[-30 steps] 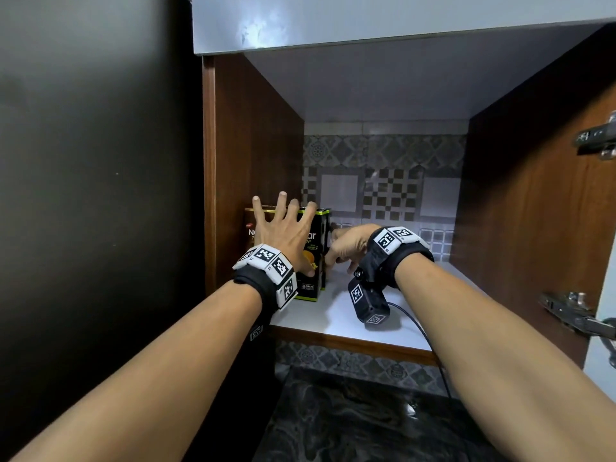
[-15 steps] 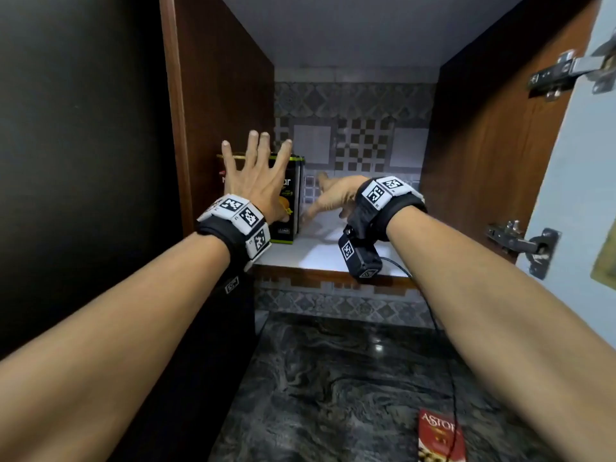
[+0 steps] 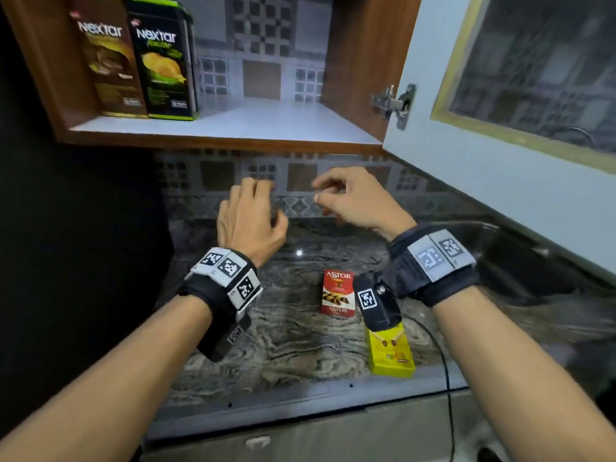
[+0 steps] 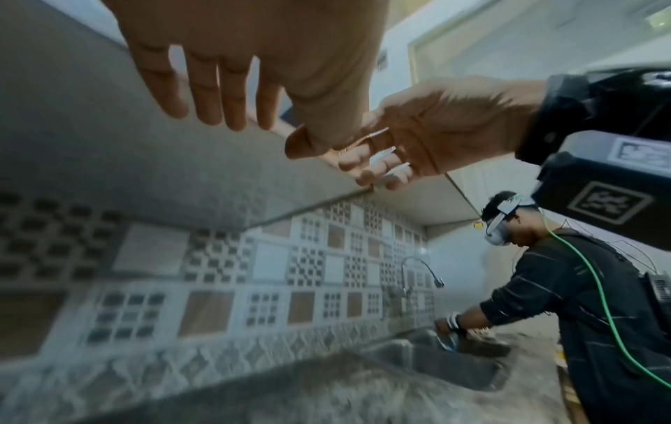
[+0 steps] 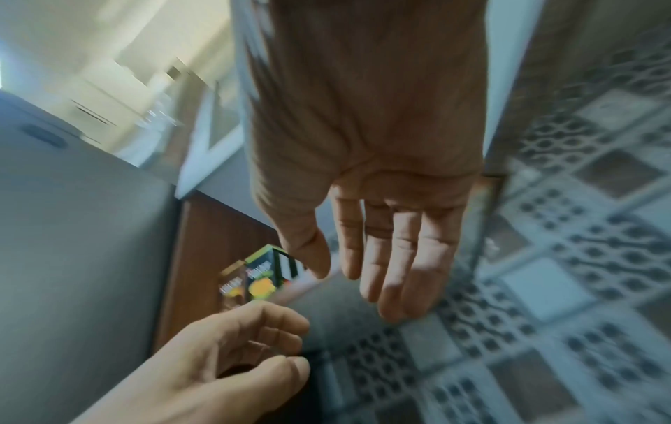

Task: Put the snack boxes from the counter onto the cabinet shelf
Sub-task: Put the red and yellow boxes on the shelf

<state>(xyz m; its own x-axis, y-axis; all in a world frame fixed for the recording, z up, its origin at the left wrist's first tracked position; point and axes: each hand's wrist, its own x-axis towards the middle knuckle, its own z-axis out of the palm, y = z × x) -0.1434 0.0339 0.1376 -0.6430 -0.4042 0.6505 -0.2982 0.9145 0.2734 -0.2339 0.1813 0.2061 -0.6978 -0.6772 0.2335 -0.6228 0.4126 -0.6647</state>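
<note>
Two tall Nextar snack boxes stand upright side by side at the left end of the white cabinet shelf (image 3: 266, 125): a brown box (image 3: 108, 61) and a black and green box (image 3: 163, 61), also seen small as the green box (image 5: 263, 275). On the marbled counter (image 3: 283, 338) lie a red Astor box (image 3: 338, 293) and a yellow box (image 3: 391, 353), the yellow one partly hidden by my right wrist camera. My left hand (image 3: 250, 215) and right hand (image 3: 350, 201) hover empty below the shelf, above the counter, fingers relaxed.
The cabinet door (image 3: 500, 111) hangs open at the right, its hinge (image 3: 395, 103) near my right hand. A dark wall (image 3: 66, 261) bounds the left. Patterned tiles (image 3: 300, 181) back the counter. Another person (image 4: 581, 287) works at a sink (image 4: 454, 364) further along.
Both hands have left the green Nextar box on the shelf and dropped below it, over the counter. My view tilted down, bringing the red and yellow boxes into sight.
</note>
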